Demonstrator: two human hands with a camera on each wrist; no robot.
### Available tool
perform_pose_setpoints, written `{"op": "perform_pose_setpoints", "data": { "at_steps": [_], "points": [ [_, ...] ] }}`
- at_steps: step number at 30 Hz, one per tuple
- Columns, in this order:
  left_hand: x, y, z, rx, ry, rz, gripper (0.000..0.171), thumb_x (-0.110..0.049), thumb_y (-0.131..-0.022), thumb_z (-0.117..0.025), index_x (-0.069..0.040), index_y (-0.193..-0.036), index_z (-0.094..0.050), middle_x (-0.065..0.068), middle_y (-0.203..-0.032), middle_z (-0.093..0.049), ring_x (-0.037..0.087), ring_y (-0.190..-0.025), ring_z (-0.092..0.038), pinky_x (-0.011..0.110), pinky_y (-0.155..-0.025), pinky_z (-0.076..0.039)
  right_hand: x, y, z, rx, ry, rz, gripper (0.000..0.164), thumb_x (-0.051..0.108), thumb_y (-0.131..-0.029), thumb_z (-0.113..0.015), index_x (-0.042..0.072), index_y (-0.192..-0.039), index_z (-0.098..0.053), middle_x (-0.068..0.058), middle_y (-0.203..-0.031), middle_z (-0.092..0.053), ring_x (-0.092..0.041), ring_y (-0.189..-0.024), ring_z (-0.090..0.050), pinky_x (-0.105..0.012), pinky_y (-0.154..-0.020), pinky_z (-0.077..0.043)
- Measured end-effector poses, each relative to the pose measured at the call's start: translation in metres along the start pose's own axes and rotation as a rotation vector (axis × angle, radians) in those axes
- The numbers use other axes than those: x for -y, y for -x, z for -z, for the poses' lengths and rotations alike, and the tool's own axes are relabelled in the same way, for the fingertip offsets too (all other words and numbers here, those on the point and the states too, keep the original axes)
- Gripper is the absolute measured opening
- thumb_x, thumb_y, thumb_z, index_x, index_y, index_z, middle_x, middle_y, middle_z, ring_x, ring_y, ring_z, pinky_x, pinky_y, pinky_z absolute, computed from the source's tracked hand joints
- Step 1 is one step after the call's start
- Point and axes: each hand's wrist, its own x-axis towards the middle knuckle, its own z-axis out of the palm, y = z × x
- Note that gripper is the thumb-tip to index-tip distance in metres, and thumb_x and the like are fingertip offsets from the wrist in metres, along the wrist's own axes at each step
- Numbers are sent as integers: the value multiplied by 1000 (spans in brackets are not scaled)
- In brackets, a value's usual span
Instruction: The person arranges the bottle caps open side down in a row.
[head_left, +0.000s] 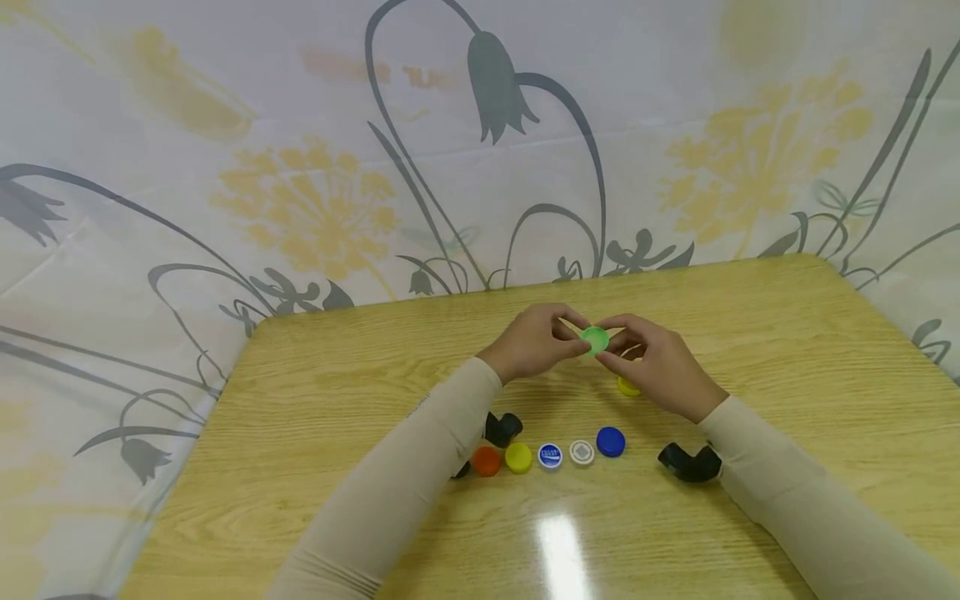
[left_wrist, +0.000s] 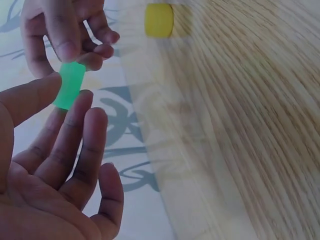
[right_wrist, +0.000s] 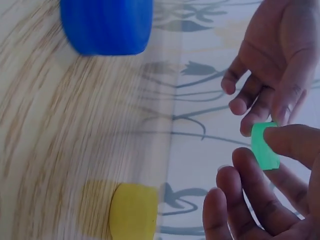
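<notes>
A light green bottle cap (head_left: 596, 340) is held up above the table between both hands. My left hand (head_left: 534, 342) pinches its left side with thumb and fingertips, and my right hand (head_left: 663, 367) pinches the opposite side. Its hollow side faces the head camera. Edge-on, the green cap (left_wrist: 70, 85) shows between the two thumbs in the left wrist view, and the same green cap (right_wrist: 265, 146) appears in the right wrist view. Below the right hand a yellow cap (head_left: 627, 387) lies on the table, partly hidden by that hand.
Nearer me, a row holds an orange cap (head_left: 486, 461), a yellow cap (head_left: 518, 457), a blue-and-white cap (head_left: 550, 456), a white cap (head_left: 581, 452) and a blue cap (head_left: 611, 442). Black curved pieces lie by the left sleeve (head_left: 506, 429) and right sleeve (head_left: 686, 463). Patterned cloth hangs behind.
</notes>
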Motion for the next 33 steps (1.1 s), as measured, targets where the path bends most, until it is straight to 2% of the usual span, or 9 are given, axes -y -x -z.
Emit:
{"op": "perform_pose_setpoints", "data": {
  "at_steps": [3,6,10,15,21,30,33],
  "points": [
    [-1,2,1,-22,-13,-14,29,-23,-94,-72,-14,-121,-66,3,-103,-74,9,-88,-69,23,-74,-55,2,0,3,42,-86,-68,36,26,-99,-64,11,-132,-59,-13,-103,-73,-26,-92,-70,-30,-79,-56],
    [-2,3,1,-40,-42,-43,29,-22,-93,-73,-14,-119,-66,1,-101,-74,8,-86,-68,22,-73,-54,3,0,6,78,-164,-133,39,32,-104,-56,10,-136,-56,-19,-110,-72,-30,-96,-70,-36,-80,-57],
    [-3,5,-1,-53,-76,-91,29,-21,-93,-73,-14,-119,-65,0,-101,-73,9,-87,-66,20,-72,-54,3,0,9,95,-253,-189,45,38,-107,-47,5,-135,-57,-20,-113,-69,-21,-97,-69,-33,-82,-57],
    [-3,6,-3,-56,-110,-152,28,-20,-93,-73,-14,-119,-65,-1,-102,-72,8,-86,-65,17,-73,-53,3,-1,10,110,-332,-223,48,39,-107,-43,0,-128,-61,-15,-111,-68,-12,-94,-66,-28,-81,-56],
    [-4,9,-4,-68,-181,-208,27,-17,-92,-73,-12,-118,-65,0,-107,-71,7,-87,-64,14,-75,-52,3,-1,9,126,-345,-227,46,39,-106,-47,0,-123,-63,-10,-107,-70,-13,-94,-67,-28,-81,-56],
    [-5,14,-2,-60,-181,-198,27,-20,-93,-72,-14,-118,-65,-2,-117,-69,8,-95,-65,14,-80,-52,4,1,10,126,-263,-237,43,44,-101,-56,12,-128,-65,-14,-120,-68,-30,-104,-63,-38,-85,-55],
    [-5,16,-2,-54,-164,-199,27,-23,-95,-70,-13,-121,-65,-2,-119,-69,8,-96,-65,14,-81,-52,5,5,11,118,-230,-228,42,44,-100,-59,16,-131,-63,-9,-127,-66,-27,-106,-64,-40,-87,-54]
  ]
}}
